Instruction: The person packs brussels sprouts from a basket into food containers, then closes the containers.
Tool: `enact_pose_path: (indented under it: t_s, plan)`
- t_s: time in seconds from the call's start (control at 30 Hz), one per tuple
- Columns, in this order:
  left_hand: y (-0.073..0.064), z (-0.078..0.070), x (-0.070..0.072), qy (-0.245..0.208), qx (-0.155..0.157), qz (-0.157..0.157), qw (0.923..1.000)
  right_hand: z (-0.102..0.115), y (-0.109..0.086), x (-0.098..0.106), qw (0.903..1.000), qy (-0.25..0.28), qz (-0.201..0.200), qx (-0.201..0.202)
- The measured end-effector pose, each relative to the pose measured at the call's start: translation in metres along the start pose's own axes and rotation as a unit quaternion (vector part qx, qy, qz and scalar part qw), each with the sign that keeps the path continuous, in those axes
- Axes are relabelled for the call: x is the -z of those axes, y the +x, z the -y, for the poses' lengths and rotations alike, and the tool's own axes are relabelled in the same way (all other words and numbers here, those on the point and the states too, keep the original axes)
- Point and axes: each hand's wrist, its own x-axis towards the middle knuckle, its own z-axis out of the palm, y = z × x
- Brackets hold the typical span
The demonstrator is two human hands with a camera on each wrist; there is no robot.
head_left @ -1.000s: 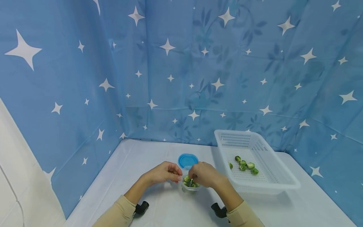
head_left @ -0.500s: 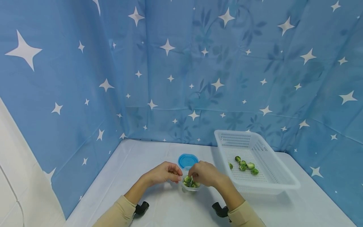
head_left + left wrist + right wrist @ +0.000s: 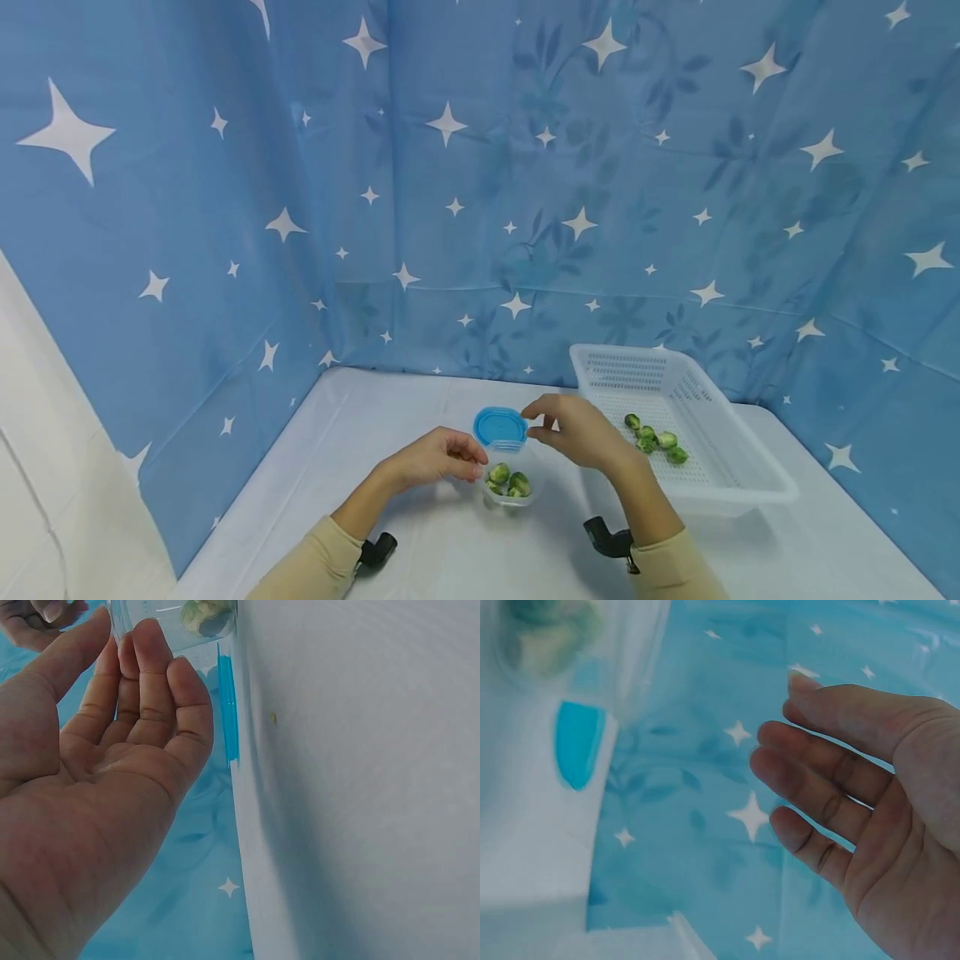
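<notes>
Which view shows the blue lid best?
The head view: there the blue lid shows its broad face, nearly whole. The left wrist view catches it edge-on, as a thin blue strip; the right wrist view shows only a narrow, blurry blue shape.
</notes>
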Motion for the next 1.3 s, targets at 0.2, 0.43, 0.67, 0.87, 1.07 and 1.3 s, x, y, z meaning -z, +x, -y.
enact_pose_path:
  t_s: [0.2,0.43,0.67,0.87,1.07,1.3]
  plan:
    - [0.002,0.002,0.000,0.003,0.004,-0.008,1.0000,-0.005,-0.005,0.027,0.9991,-0.023,-0.028,-0.023]
    - [0.002,0.003,-0.001,0.005,0.004,-0.006,1.0000,-0.013,-0.009,0.049,0.9980,-0.030,-0.027,-0.048]
    - [0.001,0.002,-0.002,0.007,0.005,-0.008,0.9999,-0.034,-0.012,0.065,0.9966,-0.012,-0.017,-0.080]
    - [0.001,0.003,-0.001,0.009,0.005,-0.008,0.9999,-0.058,-0.017,0.074,0.9956,0.002,-0.013,-0.093]
    - [0.001,0.003,-0.001,0.005,0.001,-0.005,1.0000,-0.079,-0.021,0.081,0.9960,0.006,-0.019,-0.087]
    - [0.003,0.004,-0.001,0.006,-0.001,-0.003,1.0000,-0.100,-0.026,0.087,0.9928,0.018,-0.027,-0.115]
